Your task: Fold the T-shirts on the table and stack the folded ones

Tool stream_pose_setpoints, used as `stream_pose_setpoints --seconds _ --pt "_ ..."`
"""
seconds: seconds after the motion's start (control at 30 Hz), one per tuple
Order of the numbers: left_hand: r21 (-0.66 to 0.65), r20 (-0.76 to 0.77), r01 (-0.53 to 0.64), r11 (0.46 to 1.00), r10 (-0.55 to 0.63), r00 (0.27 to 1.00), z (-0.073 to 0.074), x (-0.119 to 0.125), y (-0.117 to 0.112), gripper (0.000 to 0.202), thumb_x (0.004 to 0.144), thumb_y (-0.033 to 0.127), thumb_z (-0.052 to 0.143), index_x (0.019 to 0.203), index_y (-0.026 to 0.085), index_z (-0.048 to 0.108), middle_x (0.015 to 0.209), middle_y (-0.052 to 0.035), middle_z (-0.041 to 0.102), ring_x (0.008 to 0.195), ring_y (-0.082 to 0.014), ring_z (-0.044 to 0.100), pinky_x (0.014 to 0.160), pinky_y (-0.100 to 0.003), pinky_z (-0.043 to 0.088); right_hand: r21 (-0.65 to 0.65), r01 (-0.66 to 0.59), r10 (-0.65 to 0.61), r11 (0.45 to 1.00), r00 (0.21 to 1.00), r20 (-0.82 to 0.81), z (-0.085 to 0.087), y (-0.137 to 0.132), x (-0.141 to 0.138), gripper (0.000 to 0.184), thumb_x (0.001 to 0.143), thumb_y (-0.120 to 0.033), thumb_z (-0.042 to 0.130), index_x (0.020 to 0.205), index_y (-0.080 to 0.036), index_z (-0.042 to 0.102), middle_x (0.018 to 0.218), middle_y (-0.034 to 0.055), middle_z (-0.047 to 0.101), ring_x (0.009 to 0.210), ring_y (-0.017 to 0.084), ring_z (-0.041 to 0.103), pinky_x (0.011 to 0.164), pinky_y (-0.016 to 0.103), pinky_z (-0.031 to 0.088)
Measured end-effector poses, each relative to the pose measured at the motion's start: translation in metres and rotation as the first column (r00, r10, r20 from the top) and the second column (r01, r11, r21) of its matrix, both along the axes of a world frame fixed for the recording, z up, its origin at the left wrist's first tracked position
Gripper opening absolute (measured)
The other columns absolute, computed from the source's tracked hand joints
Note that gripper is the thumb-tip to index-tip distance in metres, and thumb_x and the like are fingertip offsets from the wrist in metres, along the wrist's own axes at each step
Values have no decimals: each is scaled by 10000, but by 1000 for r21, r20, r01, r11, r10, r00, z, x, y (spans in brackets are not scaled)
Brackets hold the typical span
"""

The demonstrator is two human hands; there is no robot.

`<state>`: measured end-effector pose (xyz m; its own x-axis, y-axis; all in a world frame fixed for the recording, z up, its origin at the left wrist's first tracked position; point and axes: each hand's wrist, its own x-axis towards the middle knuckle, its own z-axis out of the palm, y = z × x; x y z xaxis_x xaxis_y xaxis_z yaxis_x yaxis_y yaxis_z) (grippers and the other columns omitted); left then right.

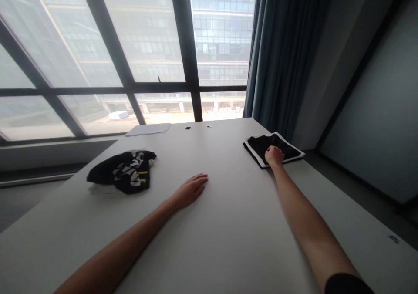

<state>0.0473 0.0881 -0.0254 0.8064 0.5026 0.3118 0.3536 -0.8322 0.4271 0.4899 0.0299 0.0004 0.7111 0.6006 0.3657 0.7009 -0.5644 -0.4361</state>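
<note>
My left hand [192,190] rests on the white table [215,233], palm down, with its fingers stretched out and nothing in them. At the right, my right hand [274,155] is closed on the top of a pile, its fingers curled at a piece of black cloth [259,143]. Under that cloth lies a white folded cloth [298,154], and a black layer shows below it. Across from my left hand sits a crumpled black garment [122,170] with a white and yellow print.
Papers [148,129] lie at the table's far left corner. Two small round table fittings [188,128] are near the far edge. Beyond it stand large windows [218,32] and a blue curtain [277,54]. A small dark object [393,239] lies near the right edge.
</note>
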Motion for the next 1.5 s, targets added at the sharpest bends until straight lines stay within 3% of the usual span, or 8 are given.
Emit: stream_pose_setpoints --seconds 0.23,0.5,0.97,1.03,1.13,1.27,1.4,1.5 --pt "-27 93 -48 998 51 994 7 -11 -25 284 934 232 449 1057 236 704 1248 -82 686 1171 -217 637 1077 -377 471 43 4 -5 999 1000 16 -3 7 -1 287 913 -265 500 1050 -152 725 1077 180 692 1013 289 638 870 407 460" --pt "-103 -171 94 990 -111 979 23 -100 -85 475 902 156 453 1313 327 621 1499 -36 518 1422 -212 434 1165 -404 391 30 6 -6 1000 1000 11 -7 5 2 258 901 -265 524 1002 -158 737 1051 177 702 995 287 644 863 402 452" --pt "-89 -83 -91 992 84 993 31 -185 -170 363 968 255 509 1269 408 642 1325 -16 659 1215 -218 635 1041 -336 534 204 -18 20 979 1000 -11 0 4 1 258 901 -317 535 919 -138 720 967 176 710 853 275 635 732 355 434" --pt "-90 -46 -117 989 113 993 38 -194 -170 318 980 229 508 1223 362 662 1284 -30 677 1175 -211 656 1017 -310 540 361 -82 79 929 997 24 11 6 -2 246 875 -323 542 842 -139 703 906 167 705 818 271 620 744 364 441" --pt "-113 -13 -137 984 136 991 46 -192 -161 268 997 220 502 1190 311 665 1233 -47 691 1127 -198 671 987 -282 540 616 -195 188 763 979 76 41 11 -21 242 845 -357 560 771 -156 672 808 132 691 766 256 600 765 378 461" --pt "-157 73 -155 975 168 983 46 -170 -138 237 1017 250 478 1156 266 669 1168 -63 703 1100 -205 669 985 -322 532 755 -343 453 558 889 69 82 11 -83 262 835 -417 610 788 -170 682 744 74 686 706 221 601 717 353 485" --pt "-252 205 -176 952 230 951 37 -140 -113 250 1019 285 475 1211 248 631 1193 -81 681 1104 -223 659 945 -371 549 712 -542 787 447 617 -25 91 -1 -167 308 832 -470 667 794 -168 710 733 41 698 709 211 629 688 329 490" --pt "-341 346 -198 919 318 882 31 -120 -93 451 1006 342 517 1447 283 439 1396 -111 557 1143 -233 644 917 -383 563 568 -768 955 296 238 -175 72 -12 -221 355 842 -508 670 874 -165 754 830 48 743 794 228 665 741 336 515"
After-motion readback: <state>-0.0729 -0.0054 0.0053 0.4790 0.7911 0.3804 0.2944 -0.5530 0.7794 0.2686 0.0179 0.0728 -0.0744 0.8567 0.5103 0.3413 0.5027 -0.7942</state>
